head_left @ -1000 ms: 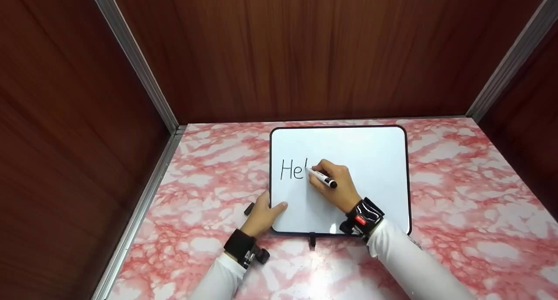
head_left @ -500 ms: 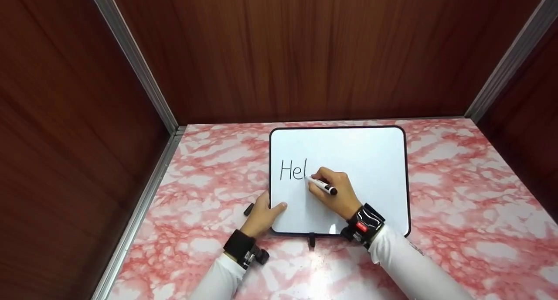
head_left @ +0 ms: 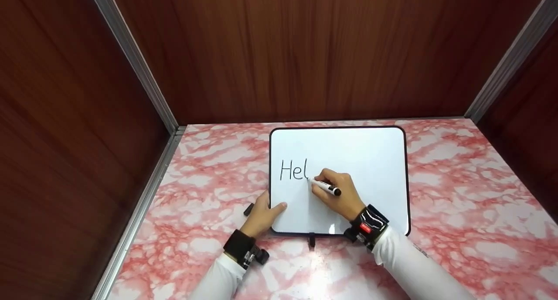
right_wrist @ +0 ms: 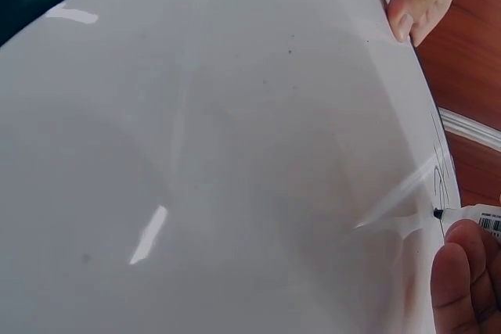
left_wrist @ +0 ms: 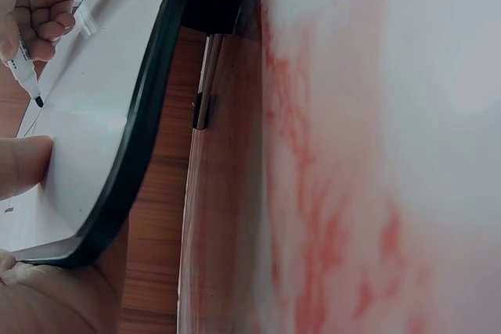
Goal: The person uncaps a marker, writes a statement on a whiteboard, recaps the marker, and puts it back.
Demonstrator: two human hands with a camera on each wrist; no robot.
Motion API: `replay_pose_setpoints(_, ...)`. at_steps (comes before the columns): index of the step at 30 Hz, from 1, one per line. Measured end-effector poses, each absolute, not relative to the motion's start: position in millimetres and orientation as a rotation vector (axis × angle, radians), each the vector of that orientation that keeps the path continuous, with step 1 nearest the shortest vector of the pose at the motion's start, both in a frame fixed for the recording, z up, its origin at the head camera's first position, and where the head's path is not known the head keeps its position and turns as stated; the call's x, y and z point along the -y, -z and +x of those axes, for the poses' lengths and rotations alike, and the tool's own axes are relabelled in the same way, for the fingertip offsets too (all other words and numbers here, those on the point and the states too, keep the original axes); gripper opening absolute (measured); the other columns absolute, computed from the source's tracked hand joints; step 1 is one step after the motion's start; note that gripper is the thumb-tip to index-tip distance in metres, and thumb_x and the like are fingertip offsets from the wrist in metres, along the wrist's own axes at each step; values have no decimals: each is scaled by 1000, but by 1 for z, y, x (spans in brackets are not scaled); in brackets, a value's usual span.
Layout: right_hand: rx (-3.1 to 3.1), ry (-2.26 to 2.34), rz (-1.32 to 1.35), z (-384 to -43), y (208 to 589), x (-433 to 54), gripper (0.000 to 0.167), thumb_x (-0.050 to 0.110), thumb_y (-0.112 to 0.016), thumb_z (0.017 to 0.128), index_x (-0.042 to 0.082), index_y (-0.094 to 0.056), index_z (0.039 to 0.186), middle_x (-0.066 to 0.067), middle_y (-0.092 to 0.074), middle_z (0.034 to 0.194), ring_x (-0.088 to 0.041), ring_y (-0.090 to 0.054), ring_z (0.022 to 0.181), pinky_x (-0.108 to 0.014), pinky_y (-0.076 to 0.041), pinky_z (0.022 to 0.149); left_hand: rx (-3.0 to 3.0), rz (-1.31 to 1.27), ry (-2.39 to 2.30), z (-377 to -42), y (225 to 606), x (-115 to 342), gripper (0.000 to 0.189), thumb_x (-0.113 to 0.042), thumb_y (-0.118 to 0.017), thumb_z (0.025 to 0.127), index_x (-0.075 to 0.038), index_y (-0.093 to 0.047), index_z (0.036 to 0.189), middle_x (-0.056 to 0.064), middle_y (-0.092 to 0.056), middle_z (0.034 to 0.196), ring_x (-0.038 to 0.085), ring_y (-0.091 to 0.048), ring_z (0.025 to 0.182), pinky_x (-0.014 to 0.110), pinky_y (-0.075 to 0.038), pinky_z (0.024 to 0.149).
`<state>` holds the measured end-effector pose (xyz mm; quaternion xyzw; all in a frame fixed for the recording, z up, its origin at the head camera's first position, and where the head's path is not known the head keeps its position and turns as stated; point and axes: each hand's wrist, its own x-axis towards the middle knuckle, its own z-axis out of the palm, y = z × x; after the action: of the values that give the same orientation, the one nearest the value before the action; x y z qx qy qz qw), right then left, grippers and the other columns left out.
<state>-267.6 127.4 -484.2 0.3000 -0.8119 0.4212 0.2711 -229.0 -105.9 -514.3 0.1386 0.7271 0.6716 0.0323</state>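
Over the marbled surface (head_left: pixel 209 195), the left hand (head_left: pixel 263 213) grips the left edge of the board (head_left: pixel 370 156), thumb on its face. Further right come black letters, "Hel" (head_left: pixel 294 170), then the marker (head_left: pixel 323 186), tip down, pinched by the right hand (head_left: pixel 343 197).

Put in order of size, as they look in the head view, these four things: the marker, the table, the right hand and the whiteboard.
1. Table, even partly covered
2. Whiteboard
3. Right hand, without its sleeve
4. Marker, clearly the smallest

No two look alike here.
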Motion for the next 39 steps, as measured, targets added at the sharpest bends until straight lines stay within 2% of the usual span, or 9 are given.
replay_pose_setpoints(9,2191,-1144,799,-266,483,-129,13,4,-72,75,13,-63,74,10,-64,68,-4,-46,50,-20,-36,42,-2291,414,-2018,-227,513,106,38,2,-60,91,10,-50,126,23,-65,112,28,-66,93,37,-55,80)
replay_pose_setpoints(20,2125,-1187,843,-271,481,-133,11,3,-73,75,11,-65,77,11,-63,66,-5,-48,49,-19,-37,43,-2265,398,-2037,-229,516,107,40,0,-60,92,9,-49,129,22,-64,114,26,-66,94,36,-54,82)
replay_pose_setpoints(39,2080,-1147,732,-289,468,-134,10,5,-74,79,5,-65,84,1,-69,74,-9,-56,57,-23,-45,51,-2306,420,-2013,-228,510,107,40,1,-60,91,9,-50,129,22,-64,114,27,-65,94,37,-54,82)
